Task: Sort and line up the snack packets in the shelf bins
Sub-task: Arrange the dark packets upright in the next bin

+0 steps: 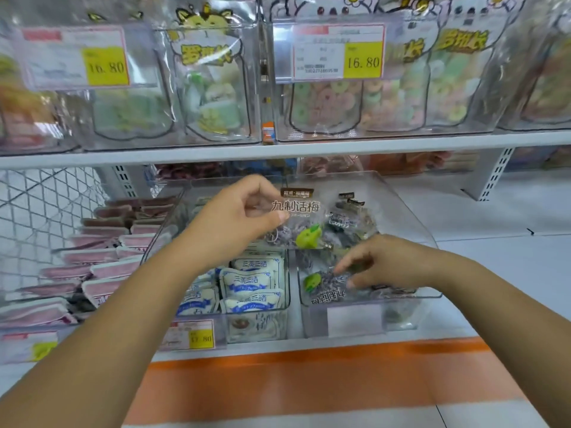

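Clear plastic plum packet with a brown header tag, dark wrapped pieces and a green plum cartoon inside. It is held upright over the back of the right-hand bin, clear of the stock below. Left hand pinches it by its upper left edge, thumb and curled fingers closed on the film.

Right hand is down inside the same bin near the front, with its fingertips on a lying packet of the same kind, printed text upside down. Cannot tell whether it pinches or only touches. More of these packets stand loosely behind.

Just left, touching, is the middle bin, which holds white-and-blue packets overlapping in rows. Its front carries a yellow price tag.

Further left, pink packets are stacked flat in two columns beside a wire mesh panel.

Above, a white shelf board carries clear bins of candy bags, each tagged 16.80. An orange strip runs below the lower shelf.
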The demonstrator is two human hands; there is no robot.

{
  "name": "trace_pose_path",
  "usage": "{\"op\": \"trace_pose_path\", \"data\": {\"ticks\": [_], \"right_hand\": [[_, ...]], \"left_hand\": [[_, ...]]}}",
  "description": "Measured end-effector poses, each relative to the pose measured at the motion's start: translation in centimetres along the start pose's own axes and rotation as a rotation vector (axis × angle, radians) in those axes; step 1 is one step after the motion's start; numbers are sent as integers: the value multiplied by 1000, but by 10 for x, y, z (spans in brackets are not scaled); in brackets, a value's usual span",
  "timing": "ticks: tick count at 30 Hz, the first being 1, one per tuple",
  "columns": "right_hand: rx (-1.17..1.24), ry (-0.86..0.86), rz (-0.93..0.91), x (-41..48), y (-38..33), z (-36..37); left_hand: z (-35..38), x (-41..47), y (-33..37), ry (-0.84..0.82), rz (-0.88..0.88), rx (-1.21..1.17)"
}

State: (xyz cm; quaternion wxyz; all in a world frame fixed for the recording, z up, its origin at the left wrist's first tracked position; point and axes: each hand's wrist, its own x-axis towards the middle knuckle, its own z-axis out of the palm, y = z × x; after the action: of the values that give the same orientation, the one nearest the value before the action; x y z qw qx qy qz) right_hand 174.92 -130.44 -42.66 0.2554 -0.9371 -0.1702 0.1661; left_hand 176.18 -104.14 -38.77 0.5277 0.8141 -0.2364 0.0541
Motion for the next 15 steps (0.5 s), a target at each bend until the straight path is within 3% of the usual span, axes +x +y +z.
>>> {"op": "trace_pose_path", "data": {"ticks": [8, 11, 15], "right_hand": [[-298, -185, 48, 22, -2, 9], [-311, -89, 21, 23, 2, 16], [-51, 189, -44, 8, 3, -3]], "left_hand": [[0, -1, -5, 30, -48, -4], [0, -1, -5, 28, -46, 6], [-1, -1, -2, 20, -48, -6]]}}
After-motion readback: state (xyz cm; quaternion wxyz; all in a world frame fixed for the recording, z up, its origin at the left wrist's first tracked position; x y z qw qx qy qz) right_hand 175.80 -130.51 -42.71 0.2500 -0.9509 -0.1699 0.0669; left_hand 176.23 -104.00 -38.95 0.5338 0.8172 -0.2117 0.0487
